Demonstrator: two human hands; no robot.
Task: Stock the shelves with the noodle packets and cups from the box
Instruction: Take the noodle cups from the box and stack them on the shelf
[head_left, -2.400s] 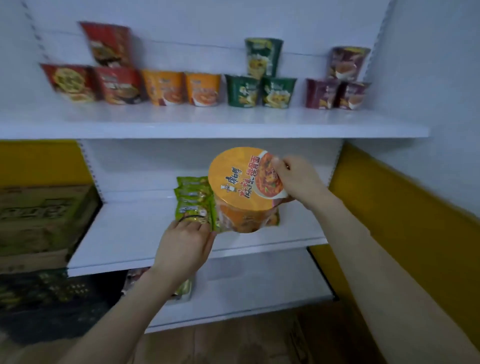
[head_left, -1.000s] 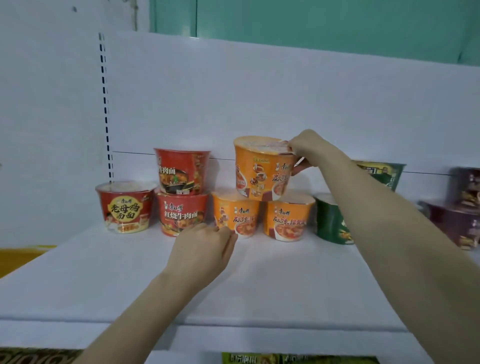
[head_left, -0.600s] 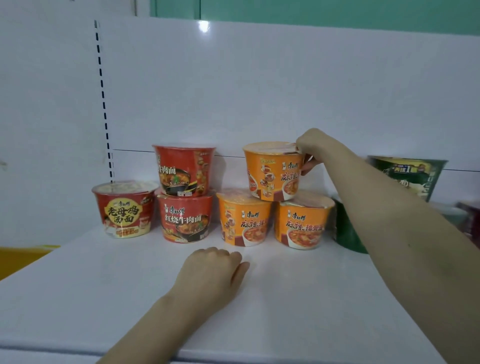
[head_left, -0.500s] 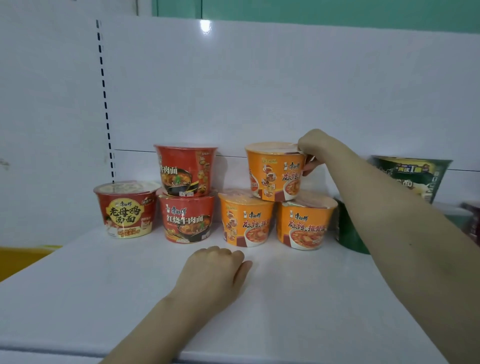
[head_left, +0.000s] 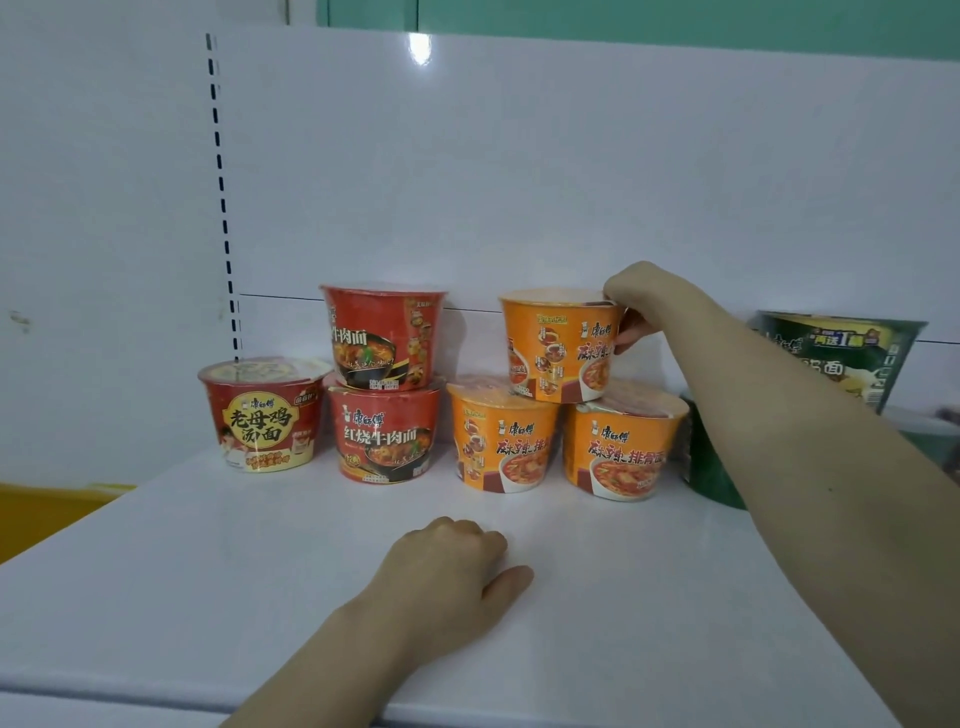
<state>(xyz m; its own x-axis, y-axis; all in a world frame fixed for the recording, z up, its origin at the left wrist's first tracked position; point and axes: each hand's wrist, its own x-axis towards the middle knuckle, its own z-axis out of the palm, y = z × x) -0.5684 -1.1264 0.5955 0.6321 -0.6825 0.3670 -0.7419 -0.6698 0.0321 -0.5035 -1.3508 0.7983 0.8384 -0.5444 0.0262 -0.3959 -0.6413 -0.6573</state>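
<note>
An orange noodle cup (head_left: 558, 345) stands on top of two other orange cups (head_left: 501, 434) (head_left: 623, 447) on the white top shelf (head_left: 260, 571). My right hand (head_left: 641, 301) grips its right rim, fingers curled over the lid and thumb on the side. My left hand (head_left: 452, 566) rests on the shelf in front of the cups, fingers loosely curled, holding nothing. To the left stand three red cups: one (head_left: 382, 338) stacked on another (head_left: 384, 428), and a third (head_left: 262, 413) alone. The box is out of view.
Green cups (head_left: 841, 353) stand at the right behind my right forearm, one stacked on a lower one. The white back panel (head_left: 519, 182) rises behind the cups. A yellow wall strip (head_left: 47, 514) shows at the lower left.
I carried the orange cup up from the lower shelf and set it on the two orange cups. My left hand dropped from near the cups to the shelf front.
</note>
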